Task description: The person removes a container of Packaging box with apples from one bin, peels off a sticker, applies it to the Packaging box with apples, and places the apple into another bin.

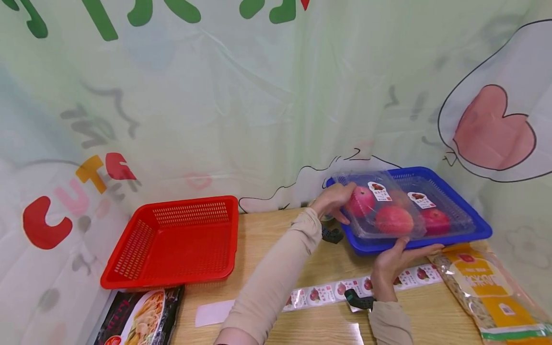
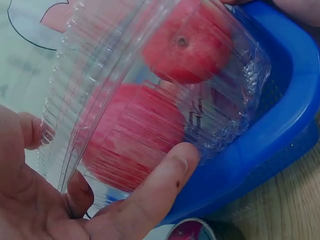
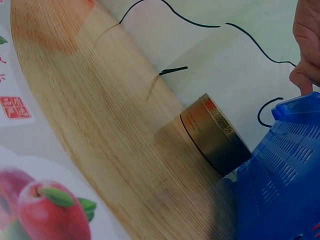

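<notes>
Two clear plastic clamshell boxes of red fruit (image 1: 394, 220), with white fruit labels, are at the blue basket (image 1: 467, 233) on the right. My left hand (image 1: 334, 201) grips the left end of the nearer box (image 2: 235, 115), thumb on one side and fingers round the other. That box sits over the basket's left part, overlapping the other box (image 1: 457, 213). At the basket's front rim, my right hand (image 1: 390, 263) has its fingers stretched along below the rim and its thumb up by the box's front edge. The fingers of my right hand are outside its wrist view.
A red basket (image 1: 181, 258) stands at the left, beside a black noodle packet (image 1: 142, 316). A strip of fruit stickers (image 1: 319, 295) crosses the table. An orange-and-clear food bag (image 1: 487, 287) lies at right. A round tin (image 3: 215, 135) stands against the curtain beside the blue basket.
</notes>
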`<state>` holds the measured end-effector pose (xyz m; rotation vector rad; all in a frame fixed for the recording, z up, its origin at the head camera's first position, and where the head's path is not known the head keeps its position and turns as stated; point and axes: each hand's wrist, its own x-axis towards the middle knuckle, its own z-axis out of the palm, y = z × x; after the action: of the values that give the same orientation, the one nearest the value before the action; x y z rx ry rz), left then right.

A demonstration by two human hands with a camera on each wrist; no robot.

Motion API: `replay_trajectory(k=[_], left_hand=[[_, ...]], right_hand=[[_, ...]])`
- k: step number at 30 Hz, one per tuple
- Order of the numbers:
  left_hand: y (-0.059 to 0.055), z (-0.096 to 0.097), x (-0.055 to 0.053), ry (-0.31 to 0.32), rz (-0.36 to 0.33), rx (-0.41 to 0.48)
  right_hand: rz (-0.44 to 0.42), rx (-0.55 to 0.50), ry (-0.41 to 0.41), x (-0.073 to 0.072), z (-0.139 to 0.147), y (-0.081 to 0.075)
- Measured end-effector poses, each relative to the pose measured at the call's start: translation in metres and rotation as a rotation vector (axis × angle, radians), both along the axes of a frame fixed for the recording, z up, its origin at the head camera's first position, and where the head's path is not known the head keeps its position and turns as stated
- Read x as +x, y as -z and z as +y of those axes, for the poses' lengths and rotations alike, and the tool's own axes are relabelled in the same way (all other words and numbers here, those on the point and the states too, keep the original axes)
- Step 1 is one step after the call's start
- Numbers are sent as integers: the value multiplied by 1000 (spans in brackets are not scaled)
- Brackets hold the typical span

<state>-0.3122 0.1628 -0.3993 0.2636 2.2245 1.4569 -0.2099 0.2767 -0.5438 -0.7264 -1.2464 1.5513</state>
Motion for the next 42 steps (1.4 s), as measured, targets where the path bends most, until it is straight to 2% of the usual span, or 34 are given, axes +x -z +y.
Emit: replay_trajectory(k=[5, 8, 11, 14, 17, 22, 31, 36, 40, 42], left_hand=[[7, 0, -1, -10, -25, 80], [16, -3, 0, -24, -67, 153], [26, -7, 1, -62, -98, 190], [32, -8, 3, -116, -91, 177], [37, -10, 5, -159, -76, 112], [46, -13, 8, -221, -101, 67], [55, -22, 5, -204, -95, 100], [52, -41, 6, -173, -52, 92], [37, -70, 6, -130, -13, 97], [26, -89, 7, -106, 3, 110]], right_hand=[[8, -3, 11, -2, 1, 3], [18, 9, 15, -3, 1, 4], [26, 26, 24, -2, 0, 5], [24, 14, 17, -1, 0, 4], [10, -9, 2, 1, -3, 1], [-9, -36, -24, 5, -5, -1], [-45, -64, -80, 4, -2, -2], [-99, -158, -161, 10, 5, -10], [-158, -239, -213, 20, 17, -25], [-175, -245, -205, 26, 25, -34]])
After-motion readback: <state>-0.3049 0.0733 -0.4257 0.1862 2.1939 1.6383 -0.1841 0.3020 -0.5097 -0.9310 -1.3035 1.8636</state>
